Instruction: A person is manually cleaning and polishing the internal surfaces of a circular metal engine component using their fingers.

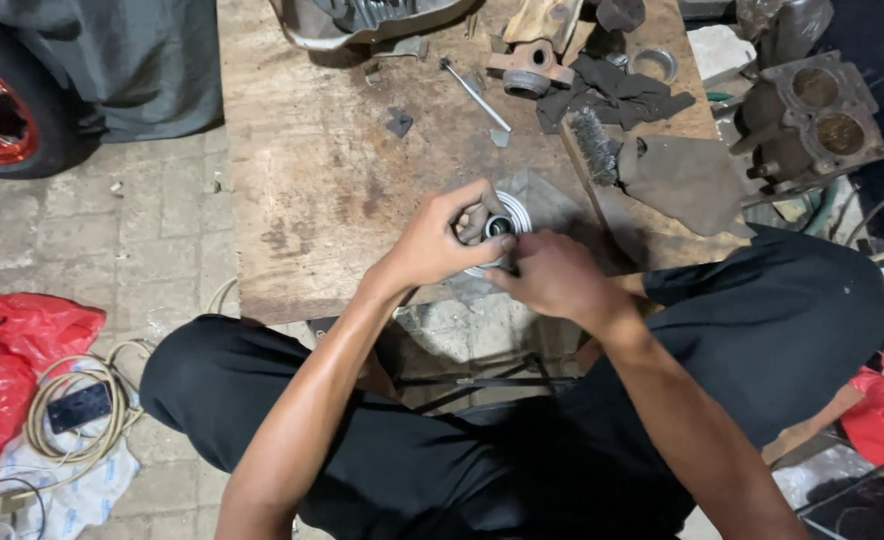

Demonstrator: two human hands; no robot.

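Head view shows the left hand (440,240) curled around a round metal part (503,226) on the table (312,180). Beside it, the right hand (552,275) grips the part's near edge, fingers bent.

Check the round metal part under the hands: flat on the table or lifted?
Flat, apparently: the round metal part lies face-up on the wooden table, bore showing. Left hand and right hand grip it, hiding its lower edge.

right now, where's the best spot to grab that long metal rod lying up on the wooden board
Probably mid-shaft on the metal rod, pinched from above across its width. It lies flat and diagonal on the wooden board with bare wood either side; its ends sit near scraps and a dark rag.
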